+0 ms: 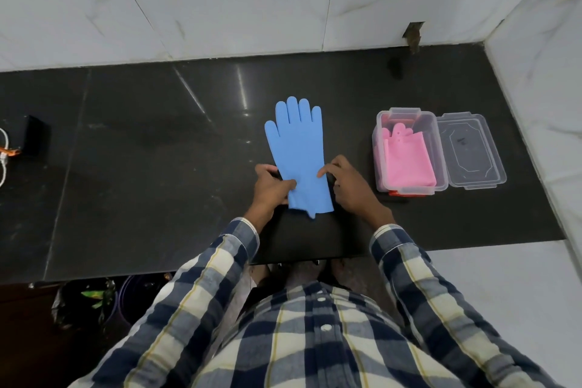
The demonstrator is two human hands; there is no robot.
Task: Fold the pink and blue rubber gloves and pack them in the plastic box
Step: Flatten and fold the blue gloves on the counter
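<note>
Both hands [273, 187] [349, 181] pinch the blue glove's [297, 148] cuff with their fingers — no legible writing anywhere.

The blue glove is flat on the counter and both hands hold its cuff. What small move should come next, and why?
Probably fold the cuff end forward over the glove's fingers. The blue glove lies flat and unfolded, with the left hand and right hand at its cuff, while the pink glove already sits folded in the plastic box.
</note>
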